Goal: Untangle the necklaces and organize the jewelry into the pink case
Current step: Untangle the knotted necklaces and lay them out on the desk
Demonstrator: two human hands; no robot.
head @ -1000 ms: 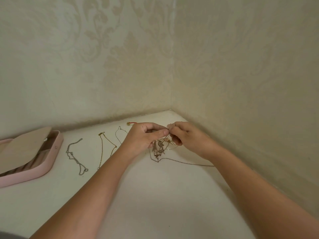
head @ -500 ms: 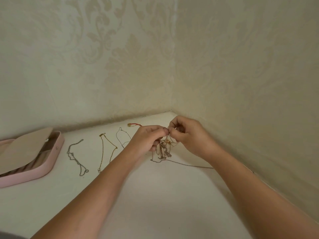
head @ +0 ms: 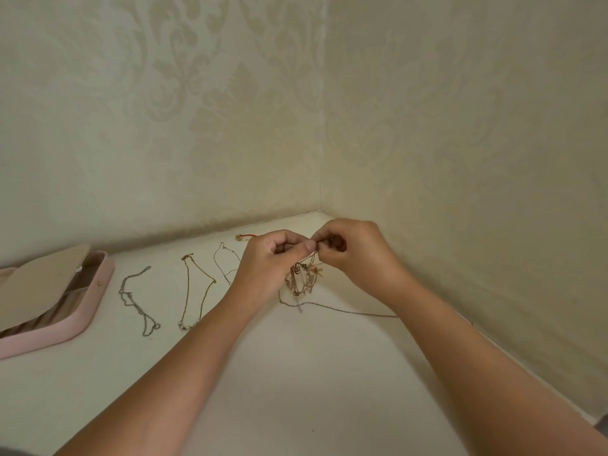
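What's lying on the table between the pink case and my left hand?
Head view: a silver chain, then a gold chain, then a thin necklace beside the left hand.

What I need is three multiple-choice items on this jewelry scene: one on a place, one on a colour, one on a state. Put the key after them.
1. Where does the pink case lie?
A. At the far left, beyond the laid-out chains
B. In the wall corner
C. Under the right forearm

2. What colour is the chain nearest the case?
A. Gold
B. Silver-grey
C. Red

3. What state is the tangle in?
A. Lying untouched on the surface
B. Pinched at its top by the left hand and the right hand
C. Packed in the case

Key:
1 A: the case sits at the left edge of the view.
2 B: grey links lie next to the case, and the gold chain comes after them.
3 B: the fingertips of both hands meet above the tangle, which hangs below them.
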